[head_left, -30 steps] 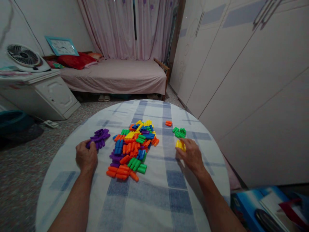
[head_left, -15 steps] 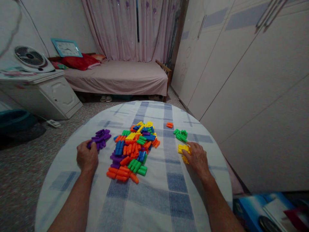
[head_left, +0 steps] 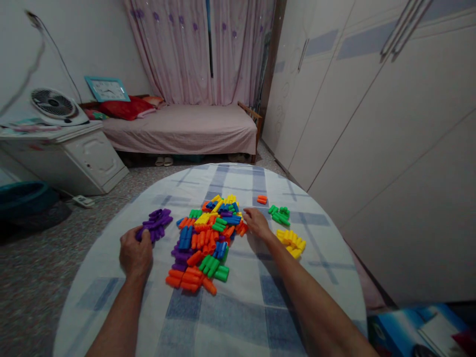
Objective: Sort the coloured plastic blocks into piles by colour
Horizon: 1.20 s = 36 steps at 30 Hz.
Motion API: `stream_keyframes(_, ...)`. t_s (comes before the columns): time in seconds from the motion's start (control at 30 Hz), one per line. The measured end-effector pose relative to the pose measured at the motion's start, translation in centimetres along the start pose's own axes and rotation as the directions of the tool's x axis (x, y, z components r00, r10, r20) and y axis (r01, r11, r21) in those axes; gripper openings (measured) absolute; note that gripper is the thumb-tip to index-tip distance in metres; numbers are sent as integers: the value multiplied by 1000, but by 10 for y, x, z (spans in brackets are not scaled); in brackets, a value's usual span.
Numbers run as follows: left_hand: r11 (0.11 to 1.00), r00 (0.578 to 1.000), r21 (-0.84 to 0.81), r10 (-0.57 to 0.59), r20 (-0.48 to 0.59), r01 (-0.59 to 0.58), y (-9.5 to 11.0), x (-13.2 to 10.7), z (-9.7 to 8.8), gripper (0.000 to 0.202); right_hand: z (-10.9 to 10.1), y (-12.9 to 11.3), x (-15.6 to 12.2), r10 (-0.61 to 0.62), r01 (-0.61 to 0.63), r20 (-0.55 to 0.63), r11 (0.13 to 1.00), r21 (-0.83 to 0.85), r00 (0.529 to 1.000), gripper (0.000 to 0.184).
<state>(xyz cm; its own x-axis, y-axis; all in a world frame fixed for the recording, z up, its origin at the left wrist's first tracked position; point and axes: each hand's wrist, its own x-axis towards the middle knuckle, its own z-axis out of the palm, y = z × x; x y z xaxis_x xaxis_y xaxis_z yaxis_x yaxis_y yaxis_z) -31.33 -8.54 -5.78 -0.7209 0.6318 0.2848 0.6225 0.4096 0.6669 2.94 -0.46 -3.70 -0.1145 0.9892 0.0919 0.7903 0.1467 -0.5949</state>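
Lying just left of the right hand (head_left: 257,224), its grip impossible to tell, mixed pieces (head_left: 204,240) look light, stiff, slick, best side-pinched; the left hand (head_left: 136,254) pinches purple pieces (head_left: 156,224)

Our left hand (head_left: 136,252): bare, broad across the back.
Our right hand (head_left: 256,223): bare too, slimmer in view.
Our left forearm (head_left: 121,315): uncovered, a long taper.
Our right forearm (head_left: 307,284): uncovered too, smooth-sided.

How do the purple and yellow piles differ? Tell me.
The purple pile lies left of the mixed heap, the yellow pile right of it. The left hand is at the purple pile's near edge; no hand is on the yellow pile. Both rest on the tablecloth.
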Motion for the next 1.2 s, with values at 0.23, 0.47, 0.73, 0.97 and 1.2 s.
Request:
stream_keyframes(0.23,1000,1000,6,6,10,-7,1,0,-2,40,5,-3,10,39,-39,18,999,12,999,12)
stream_keyframes(0.47,1000,1000,17,12,16,-13,-1,2,0,38,6,1,-8,92,-82,-61,986,142,994,10)
stream_keyframes(0.73,1000,1000,13,8,11,-9,0,1,0,38,-46,37,-61,172,24,-338,863,505,925,27)
stream_keyframes(0.97,1000,1000,7,-11,9,11,1,1,0,38,-86,116,-86,545,-253,-444,788,562,711,36)
stream_keyframes(1.2,1000,1000,13,-1,6,1,-2,2,1,36,-81,131,-91,478,-393,-483,879,271,734,37)
